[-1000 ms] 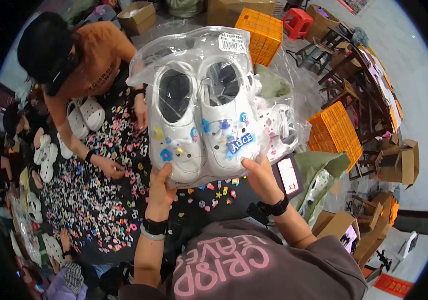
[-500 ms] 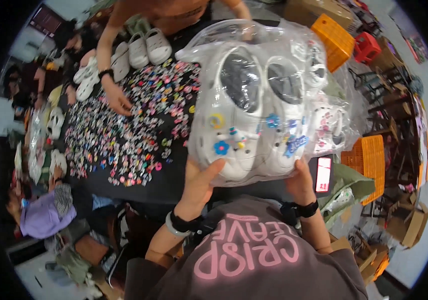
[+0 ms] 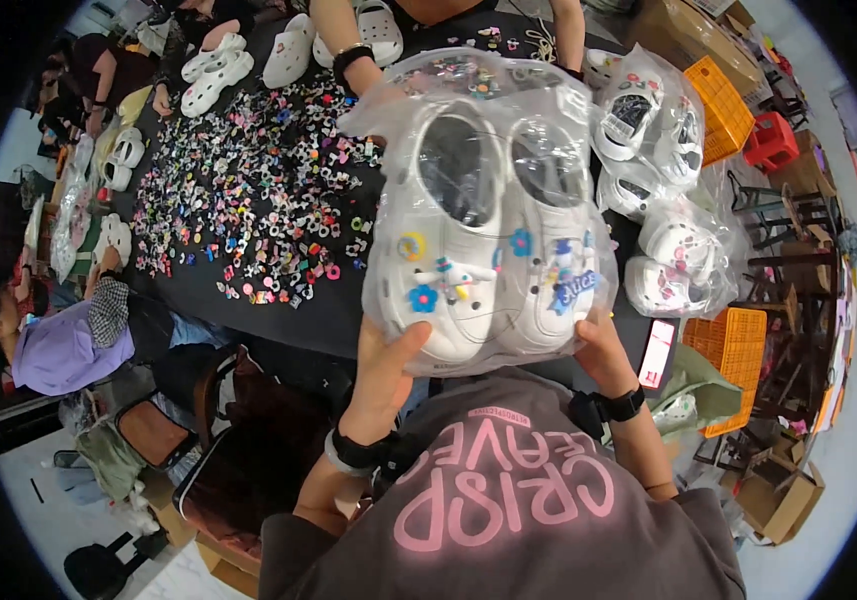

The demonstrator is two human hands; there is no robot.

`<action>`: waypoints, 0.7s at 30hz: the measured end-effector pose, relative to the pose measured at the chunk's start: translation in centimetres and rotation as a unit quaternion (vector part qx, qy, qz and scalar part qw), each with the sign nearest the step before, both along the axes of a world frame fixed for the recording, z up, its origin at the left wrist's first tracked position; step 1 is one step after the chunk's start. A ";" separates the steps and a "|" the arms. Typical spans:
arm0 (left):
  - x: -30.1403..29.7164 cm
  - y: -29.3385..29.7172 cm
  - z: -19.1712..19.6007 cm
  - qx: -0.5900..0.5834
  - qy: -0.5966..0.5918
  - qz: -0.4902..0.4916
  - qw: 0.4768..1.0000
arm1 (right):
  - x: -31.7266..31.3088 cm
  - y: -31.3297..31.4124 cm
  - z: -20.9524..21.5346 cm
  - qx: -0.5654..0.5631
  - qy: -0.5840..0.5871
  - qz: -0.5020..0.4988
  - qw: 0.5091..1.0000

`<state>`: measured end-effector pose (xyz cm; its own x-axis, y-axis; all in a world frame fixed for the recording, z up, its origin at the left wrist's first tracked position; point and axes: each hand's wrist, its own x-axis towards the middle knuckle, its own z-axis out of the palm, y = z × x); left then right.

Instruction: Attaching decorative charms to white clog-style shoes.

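I hold up a clear plastic bag point(image 3: 468, 100) with a pair of white clogs point(image 3: 493, 235) inside, each dotted with small coloured charms. My left hand point(image 3: 386, 368) grips the bag's lower left corner, thumb across the toe of the left clog. At the lower right corner, my right hand point(image 3: 603, 350) holds the other side. Both wrists wear dark bands. The bag hangs above the near edge of a black table point(image 3: 318, 320).
Many small coloured charms point(image 3: 258, 195) are spread over the table. More bagged white clogs point(image 3: 663, 150) lie at the right, with a phone point(image 3: 656, 352) near them. Other people sit around the table with loose white clogs point(image 3: 213, 62). Orange crates point(image 3: 723, 95) and cardboard boxes stand to the right.
The view has swung left and down across the table. I have kept both hands on the bagged clogs, which now sit lower and closer to me.
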<state>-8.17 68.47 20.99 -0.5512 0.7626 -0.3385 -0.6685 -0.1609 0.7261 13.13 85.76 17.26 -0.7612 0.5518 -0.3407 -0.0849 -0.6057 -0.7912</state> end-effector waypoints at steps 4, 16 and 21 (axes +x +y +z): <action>-0.3 -1.7 -1.3 -0.013 -0.004 0.017 1.000 | -2.3 -0.6 2.1 0.021 -0.004 0.006 1.000; -0.4 -3.8 -3.1 -0.030 -0.043 0.050 0.997 | -2.5 -0.4 1.6 0.056 -0.089 0.103 0.989; -0.5 -4.2 -3.2 -0.035 -0.021 0.051 0.998 | -2.3 -0.8 1.9 0.058 -0.083 0.102 0.990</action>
<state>-8.68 64.27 17.74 -0.6082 0.6778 -0.4130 -0.6816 -0.1795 0.7093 10.83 84.93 19.20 -0.7997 0.4361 -0.4127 0.1655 -0.5005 -0.8498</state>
